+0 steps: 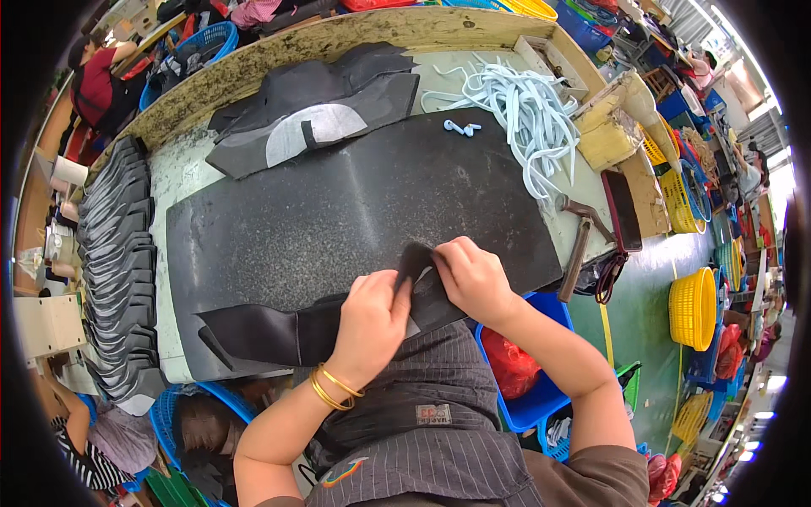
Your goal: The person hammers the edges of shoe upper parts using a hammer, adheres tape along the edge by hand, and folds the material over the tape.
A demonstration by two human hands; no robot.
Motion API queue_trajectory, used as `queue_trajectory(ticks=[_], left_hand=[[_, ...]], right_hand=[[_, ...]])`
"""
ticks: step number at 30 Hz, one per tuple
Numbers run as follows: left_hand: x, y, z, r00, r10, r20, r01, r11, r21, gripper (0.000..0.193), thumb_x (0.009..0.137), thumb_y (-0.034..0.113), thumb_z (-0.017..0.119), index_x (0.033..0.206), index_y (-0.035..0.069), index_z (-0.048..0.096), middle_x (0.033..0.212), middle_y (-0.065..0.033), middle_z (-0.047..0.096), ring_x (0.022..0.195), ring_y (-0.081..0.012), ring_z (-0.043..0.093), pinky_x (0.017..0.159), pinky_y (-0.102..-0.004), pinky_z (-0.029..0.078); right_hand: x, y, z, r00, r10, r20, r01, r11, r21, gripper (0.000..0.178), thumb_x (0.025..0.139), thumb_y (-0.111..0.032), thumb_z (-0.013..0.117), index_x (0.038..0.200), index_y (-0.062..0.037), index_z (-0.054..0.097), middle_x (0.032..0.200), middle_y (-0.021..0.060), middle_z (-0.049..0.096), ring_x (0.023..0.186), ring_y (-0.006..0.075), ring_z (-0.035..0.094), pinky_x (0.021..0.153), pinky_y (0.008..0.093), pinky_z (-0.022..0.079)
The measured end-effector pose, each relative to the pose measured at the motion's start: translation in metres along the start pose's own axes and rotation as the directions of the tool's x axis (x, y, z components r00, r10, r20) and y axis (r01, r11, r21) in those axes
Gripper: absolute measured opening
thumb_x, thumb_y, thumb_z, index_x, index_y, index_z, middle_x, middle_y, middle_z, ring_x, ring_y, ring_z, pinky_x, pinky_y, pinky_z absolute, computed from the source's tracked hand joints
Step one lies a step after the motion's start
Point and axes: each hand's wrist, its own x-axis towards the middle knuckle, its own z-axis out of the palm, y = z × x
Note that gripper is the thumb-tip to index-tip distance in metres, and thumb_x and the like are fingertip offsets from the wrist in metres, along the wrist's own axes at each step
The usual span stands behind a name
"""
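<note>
To work the black piece (249, 332) well, it should help to pinch close on both sides of the raised fold, line its edges up evenly and avoid stretching the seemingly soft material. Both the left hand (372, 317) and right hand (473, 277) pinch the piece, the fold standing between them. From the left hand it runs toward nine o'clock, along the near side of the mat (338, 215)

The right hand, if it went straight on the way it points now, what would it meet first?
Probably the raised edge of the black piece that the right hand pinches; beyond it, the dark mat, though depth is unclear.
</note>
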Motion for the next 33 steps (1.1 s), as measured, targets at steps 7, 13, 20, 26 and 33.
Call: queue_trajectory(ticks=[7,13,20,26,33], left_hand=[[0.008,0.011,-0.016,0.897,-0.387,0.213,0.401,0.916,-0.027,0.029,0.097,0.021,0.050,0.081,-0.003,0.051,0.074,-0.0227,0.056,0.076,-0.0412,0.056,0.066,-0.0464,0.042],[0.006,0.006,-0.012,0.970,-0.185,0.156,0.202,0.974,-0.100,0.020,0.093,0.013,0.059,0.102,-0.004,0.063,0.071,-0.0184,0.058,0.065,-0.0211,0.054,0.063,-0.0322,0.045],[-0.016,0.002,-0.001,0.927,0.313,0.208,-0.358,0.904,0.235,0.039,0.068,0.001,0.065,0.106,-0.006,0.063,0.104,-0.0139,0.067,0.085,-0.0258,0.062,0.076,-0.0334,0.052],[-0.026,0.004,0.003,0.865,0.391,0.314,-0.498,0.743,0.446,0.040,0.070,0.005,0.064,0.108,-0.008,0.065,0.113,-0.0156,0.065,0.088,-0.0224,0.057,0.075,-0.0323,0.051],[-0.023,0.006,0.004,0.881,0.286,0.376,-0.420,0.838,0.347,0.054,0.068,0.016,0.071,0.118,-0.001,0.063,0.126,-0.0116,0.059,0.089,-0.0231,0.053,0.078,-0.0332,0.048]], right_hand=[[-0.028,-0.034,-0.019,0.962,-0.273,0.013,0.272,0.962,0.011,0.028,0.072,-0.003,0.067,0.098,0.0052,0.064,0.104,0.0153,0.062,0.096,0.0272,0.058,0.084,0.0353,0.050],[-0.031,-0.036,-0.006,0.982,-0.170,0.076,0.180,0.974,-0.140,0.030,0.075,-0.003,0.064,0.102,0.0079,0.064,0.110,0.0167,0.062,0.099,0.0288,0.058,0.088,0.0378,0.048],[-0.027,-0.024,-0.016,0.965,0.203,0.167,-0.241,0.939,0.247,0.012,0.082,-0.011,0.059,0.085,-0.0009,0.065,0.085,0.0064,0.063,0.080,0.0156,0.058,0.073,0.0303,0.049],[0.002,-0.007,-0.023,0.731,0.600,0.325,-0.665,0.520,0.536,0.018,0.088,-0.007,0.066,0.099,-0.0019,0.052,0.087,0.0054,0.066,0.087,0.0097,0.063,0.077,0.0242,0.049],[-0.002,-0.009,-0.015,0.884,0.462,0.078,-0.458,0.817,0.351,0.026,0.083,-0.005,0.069,0.100,-0.0007,0.050,0.076,0.0124,0.064,0.071,0.0281,0.067,0.063,0.0337,0.051]])
